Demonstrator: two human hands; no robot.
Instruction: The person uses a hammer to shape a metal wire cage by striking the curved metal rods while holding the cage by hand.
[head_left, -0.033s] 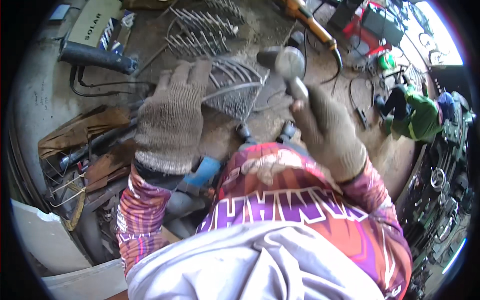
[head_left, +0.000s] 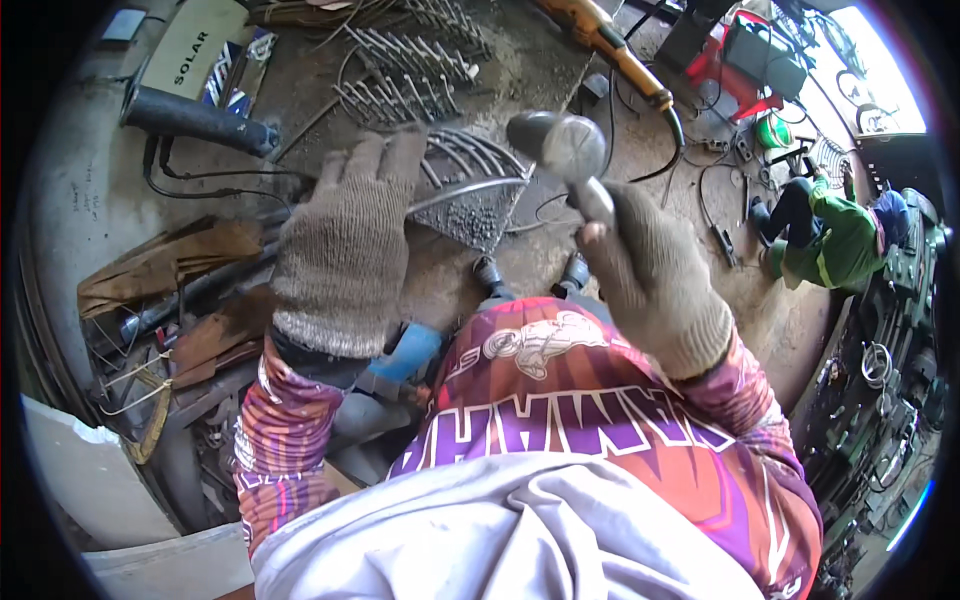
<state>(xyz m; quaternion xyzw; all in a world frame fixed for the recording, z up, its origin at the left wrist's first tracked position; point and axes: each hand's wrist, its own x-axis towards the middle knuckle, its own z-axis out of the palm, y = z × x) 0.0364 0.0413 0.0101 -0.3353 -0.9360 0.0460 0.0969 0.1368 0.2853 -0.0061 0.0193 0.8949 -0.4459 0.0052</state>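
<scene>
My right hand [head_left: 668, 285], in a grey-brown knitted glove, is closed around the handle of a hammer [head_left: 573, 150]. Its round metal head is raised above the work, to the right of a grate of curved metal rods [head_left: 470, 150]. My left hand [head_left: 345, 235], gloved alike, lies back up over the left end of this grate, fingers bent over its far side; the thumb and palm are hidden. Under the rods is a dark, gritty triangular surface [head_left: 475, 220]. The hammer does not touch the grate.
Beyond lie racks of metal rods [head_left: 400, 85] and an orange power tool [head_left: 610, 40] with its cable. A dark pipe [head_left: 200, 120] and brown scraps [head_left: 165, 265] are at left. To the right, a person in green [head_left: 835, 240] crouches near machinery [head_left: 890, 400].
The hammer and my right hand have come slightly lower in the picture, toward me. My left hand stays nearly in place on the grate.
</scene>
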